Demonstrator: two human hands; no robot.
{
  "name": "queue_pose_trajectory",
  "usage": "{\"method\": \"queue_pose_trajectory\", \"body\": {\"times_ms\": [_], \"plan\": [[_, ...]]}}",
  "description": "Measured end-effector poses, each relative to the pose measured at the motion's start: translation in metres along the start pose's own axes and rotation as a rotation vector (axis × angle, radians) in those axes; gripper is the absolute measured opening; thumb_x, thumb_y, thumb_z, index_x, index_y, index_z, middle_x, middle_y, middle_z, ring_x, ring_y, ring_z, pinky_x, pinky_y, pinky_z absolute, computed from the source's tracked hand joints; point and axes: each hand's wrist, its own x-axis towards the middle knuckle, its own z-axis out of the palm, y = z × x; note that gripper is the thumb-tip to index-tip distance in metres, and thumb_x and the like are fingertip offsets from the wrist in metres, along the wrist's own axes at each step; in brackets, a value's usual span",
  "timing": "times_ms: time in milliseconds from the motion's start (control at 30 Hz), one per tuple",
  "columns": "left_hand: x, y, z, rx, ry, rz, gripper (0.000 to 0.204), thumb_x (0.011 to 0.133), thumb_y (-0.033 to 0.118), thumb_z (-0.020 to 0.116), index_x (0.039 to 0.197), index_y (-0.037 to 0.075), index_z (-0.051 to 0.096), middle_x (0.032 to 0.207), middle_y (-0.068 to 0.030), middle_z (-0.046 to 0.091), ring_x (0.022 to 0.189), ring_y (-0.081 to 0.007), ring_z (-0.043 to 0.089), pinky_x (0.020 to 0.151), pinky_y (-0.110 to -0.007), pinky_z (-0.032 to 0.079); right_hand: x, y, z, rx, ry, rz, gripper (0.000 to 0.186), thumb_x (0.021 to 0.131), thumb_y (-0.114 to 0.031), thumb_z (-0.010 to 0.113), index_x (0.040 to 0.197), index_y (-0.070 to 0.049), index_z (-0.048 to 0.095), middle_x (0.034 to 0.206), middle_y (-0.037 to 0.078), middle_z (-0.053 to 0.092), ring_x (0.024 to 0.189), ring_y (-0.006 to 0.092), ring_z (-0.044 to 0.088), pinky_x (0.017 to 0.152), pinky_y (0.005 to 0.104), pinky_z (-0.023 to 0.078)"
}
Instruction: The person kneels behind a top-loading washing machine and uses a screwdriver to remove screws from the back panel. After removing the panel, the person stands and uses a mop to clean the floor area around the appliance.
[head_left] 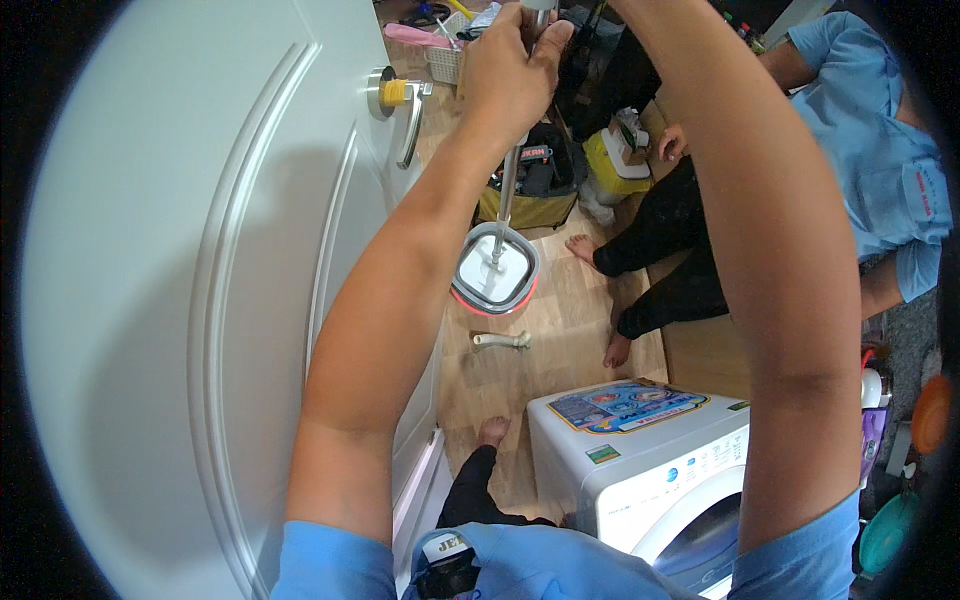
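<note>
My left hand (515, 75) is raised near the top edge, its fingers closed round the upper part of a metal mop pole. The mop (508, 190) slants down from it, and its flat, white, rounded-square head (493, 272) sits in a small grey bucket (463, 285) with a pinkish-red base. My right forearm (715, 120) stretches up past the top edge, so the right hand is out of the picture. Below the bucket a cream, curved, pipe-like piece (502, 341) lies on the wood floor.
A white door (150, 250) with a lever handle (411, 125) stands close on the left. A white front-loading washing machine (640, 440) is at lower right. Another person in a blue shirt (860, 150) sits on the right, bare feet near the bucket. A tool bag (535, 207) stands behind it.
</note>
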Motion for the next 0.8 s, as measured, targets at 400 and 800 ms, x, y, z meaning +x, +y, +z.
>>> {"method": "queue_pose_trajectory", "body": {"times_ms": [400,800], "plan": [[-0.017,-0.005,-0.009,0.123,-0.081,-0.036,0.046,0.086,0.032,0.083,0.119,0.003,0.068,0.103,-0.0129,0.077,0.096,-0.027,0.075,0.085,-0.037,0.056,-0.036,0.049,-0.032,-0.097,-0.049,0.179,0.032,0.099,-0.031,0.068,0.086,-0.002,0.064,0.061,0.003,0.057,0.049,0.0139,0.053,0.045,0.0316,0.041],[-0.005,0.033,-0.012,0.045,-0.068,0.2,0.048,0.095,0.043,0.072,0.121,0.002,0.068,0.094,-0.0171,0.076,0.086,-0.0288,0.075,0.077,-0.038,0.055,0.011,-0.047,-0.026,-0.085,0.066,-0.395,0.04,0.105,-0.04,0.057,0.096,-0.001,0.054,0.062,0.004,0.051,0.045,0.015,0.049,0.042,0.0328,0.043]]}}
